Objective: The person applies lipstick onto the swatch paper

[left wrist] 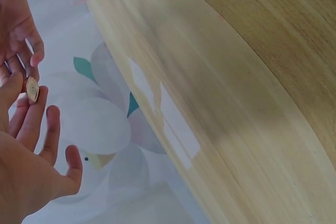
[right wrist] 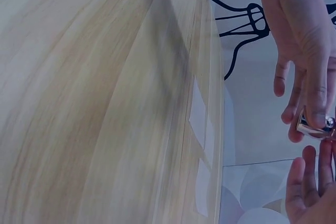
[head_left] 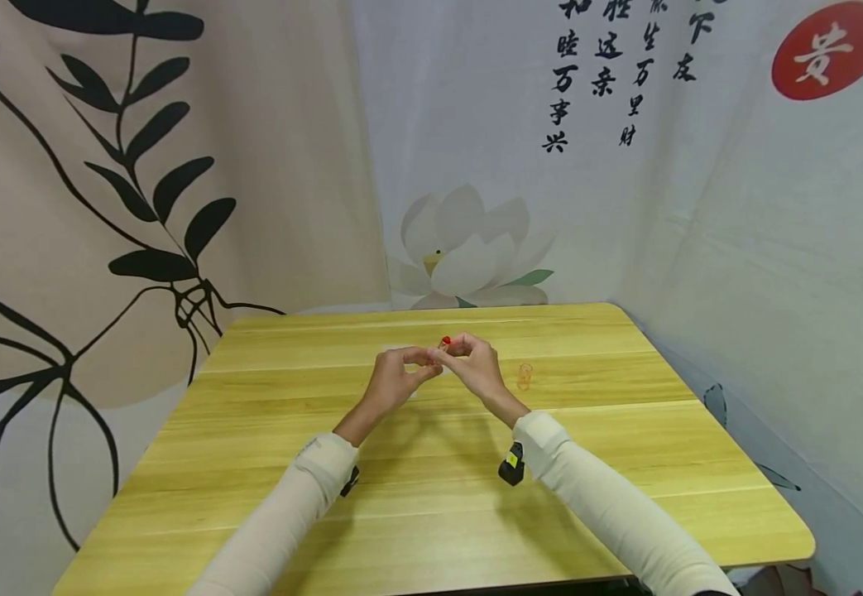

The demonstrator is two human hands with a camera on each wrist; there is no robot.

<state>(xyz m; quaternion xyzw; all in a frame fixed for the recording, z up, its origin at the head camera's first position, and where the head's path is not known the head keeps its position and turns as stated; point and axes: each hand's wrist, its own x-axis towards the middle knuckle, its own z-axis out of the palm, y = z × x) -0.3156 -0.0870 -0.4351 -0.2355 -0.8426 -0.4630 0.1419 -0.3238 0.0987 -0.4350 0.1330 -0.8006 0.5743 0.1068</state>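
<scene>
Near the far side of the table my two hands meet fingertip to fingertip around a small shiny metallic piece (left wrist: 32,89). It has a pale rounded face in the left wrist view and a red bit on top in the head view; its exact kind is unclear. My left hand (head_left: 390,383) pinches it between thumb and fingers, as the right wrist view shows too, with the shiny piece (right wrist: 313,126) under the thumb. From the other side my right hand (head_left: 478,370) grips it, its fingertips partly hidden.
A small see-through orange thing (head_left: 524,377) lies on the wooden table (head_left: 431,513) right of my hands. White flat pieces (right wrist: 198,111) lie near the far edge. Printed cloth (head_left: 290,165) hangs behind the table.
</scene>
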